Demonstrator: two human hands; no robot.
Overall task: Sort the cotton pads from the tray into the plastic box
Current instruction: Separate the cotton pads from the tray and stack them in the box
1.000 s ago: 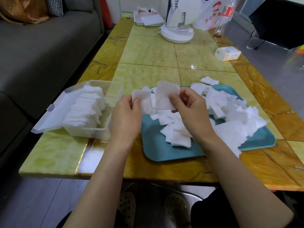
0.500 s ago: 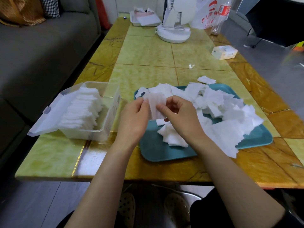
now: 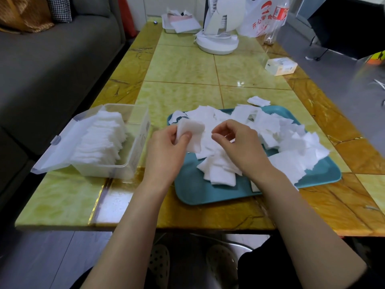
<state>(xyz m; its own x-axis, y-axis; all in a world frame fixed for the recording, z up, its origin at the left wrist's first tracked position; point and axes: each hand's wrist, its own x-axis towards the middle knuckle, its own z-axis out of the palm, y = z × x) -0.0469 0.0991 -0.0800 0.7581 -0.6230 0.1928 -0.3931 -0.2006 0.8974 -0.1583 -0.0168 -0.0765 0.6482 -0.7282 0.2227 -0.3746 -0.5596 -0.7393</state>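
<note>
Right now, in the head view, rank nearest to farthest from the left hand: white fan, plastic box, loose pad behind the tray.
1. plastic box, beside the left hand, on its left.
2. loose pad, beyond the tray, to the right.
3. white fan, far down the table.

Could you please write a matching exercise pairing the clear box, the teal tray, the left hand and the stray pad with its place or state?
Things:
1. clear plastic box with hinged lid
2. teal plastic tray
3. left hand
4. single stray white cotton pad

States:
A. lies on the yellow tiled table beyond the tray's far edge
B. holds a neat row of pads
C. grips a few pads in its fingers
D. carries a loose heap of pads

Pairs: 1-B, 2-D, 3-C, 4-A
</note>
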